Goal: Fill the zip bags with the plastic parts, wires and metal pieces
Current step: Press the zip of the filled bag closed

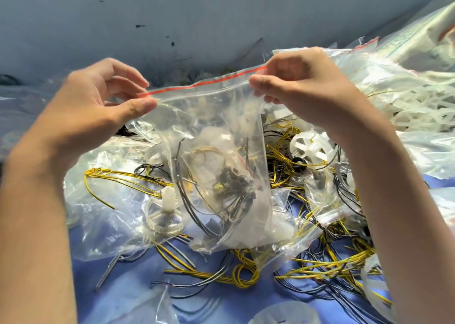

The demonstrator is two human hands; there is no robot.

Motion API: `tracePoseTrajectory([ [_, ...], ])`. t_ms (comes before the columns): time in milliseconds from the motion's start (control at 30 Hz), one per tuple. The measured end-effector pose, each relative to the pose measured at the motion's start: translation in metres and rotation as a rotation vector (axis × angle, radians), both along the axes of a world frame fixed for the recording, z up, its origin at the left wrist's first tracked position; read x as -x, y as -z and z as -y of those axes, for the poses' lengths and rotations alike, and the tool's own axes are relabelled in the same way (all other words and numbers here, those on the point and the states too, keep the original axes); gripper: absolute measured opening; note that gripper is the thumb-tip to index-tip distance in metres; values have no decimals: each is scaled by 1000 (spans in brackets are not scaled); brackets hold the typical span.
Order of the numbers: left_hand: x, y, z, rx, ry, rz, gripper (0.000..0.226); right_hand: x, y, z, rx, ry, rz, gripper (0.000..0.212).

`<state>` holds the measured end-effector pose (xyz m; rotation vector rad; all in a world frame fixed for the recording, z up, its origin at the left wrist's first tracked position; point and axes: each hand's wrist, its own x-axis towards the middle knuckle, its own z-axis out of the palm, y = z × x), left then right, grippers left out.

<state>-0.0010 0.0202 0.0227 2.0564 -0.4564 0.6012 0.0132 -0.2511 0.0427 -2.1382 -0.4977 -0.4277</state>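
Zip bag (216, 136) holding wires, pinched at top by left hand (103, 102) and right hand (295, 77).

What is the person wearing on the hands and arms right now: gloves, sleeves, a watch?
Nothing visible. The left hand and right hand are bare, with no gloves, rings or tape showing. The left forearm and right forearm are bare to the frame edge: no sleeves, watch or bands.

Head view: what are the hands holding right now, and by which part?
Both hold one clear zip bag by its red-striped top edge: the left hand pinches the left end, the right hand the right end.
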Motion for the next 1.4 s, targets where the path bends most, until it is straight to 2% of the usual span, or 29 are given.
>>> tracePoseTrajectory([
  [167,-3,0,-1,-26,-5,-5,17,1,0,-1,8,14,30,14],
  [300,0,0,0,-48,-36,46,26,1,-1,1,2,26,48,10],
  [467,5,-5,8,-58,-61,65,26,3,-2,1,1,11,27,12],
  [667,4,-5,10,-42,-79,25,17,12,-13,14,134,25,103,12],
  [867,5,-7,16,-77,-15,-25,11,14,-15,21,189,6,93,13],
  [1400,7,-8,17,-148,-17,86,29,15,-15,21,207,-13,119,16],
])
